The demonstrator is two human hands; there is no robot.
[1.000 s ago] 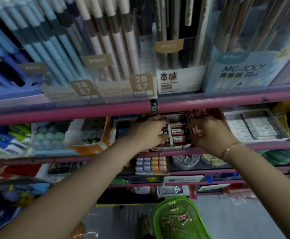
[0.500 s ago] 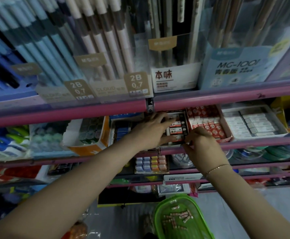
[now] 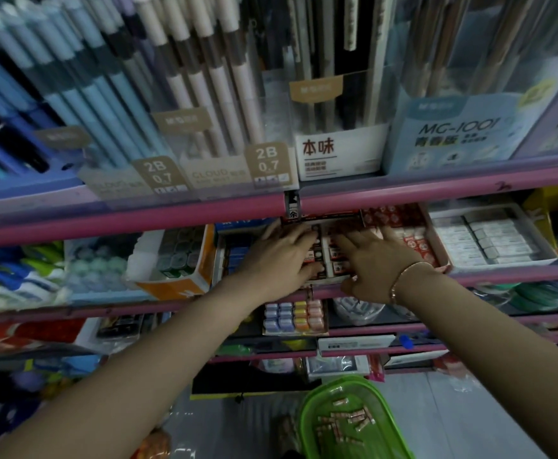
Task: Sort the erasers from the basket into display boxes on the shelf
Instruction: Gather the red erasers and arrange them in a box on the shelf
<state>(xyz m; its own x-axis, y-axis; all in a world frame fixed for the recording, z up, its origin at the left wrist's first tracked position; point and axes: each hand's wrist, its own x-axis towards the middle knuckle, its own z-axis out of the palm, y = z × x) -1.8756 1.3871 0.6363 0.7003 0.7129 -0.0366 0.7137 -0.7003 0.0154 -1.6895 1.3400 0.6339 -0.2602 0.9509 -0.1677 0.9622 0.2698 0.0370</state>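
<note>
Both hands, left [image 3: 279,260] & right [image 3: 375,265], fingers spread flat on black cardboard eraser display box [image 3: 329,256]; pink shelf rail [image 3: 138,223] overhangs; green plastic basket [image 3: 310,422] below.

Blue pens [image 3: 72,94] (upper tier, left), white-barrelled pens [image 3: 211,71] beside them, MG-1001 box [image 3: 463,134] at right

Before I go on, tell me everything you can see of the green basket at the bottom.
The green basket looks like bright, slightly see-through plastic with a rounded rim. It sits low in the view, below the shelves, cut off by the bottom edge. Neither hand touches it. A loose scatter of small pinkish-brown erasers lies inside, pointing in different directions. What it rests on is hidden.
</note>
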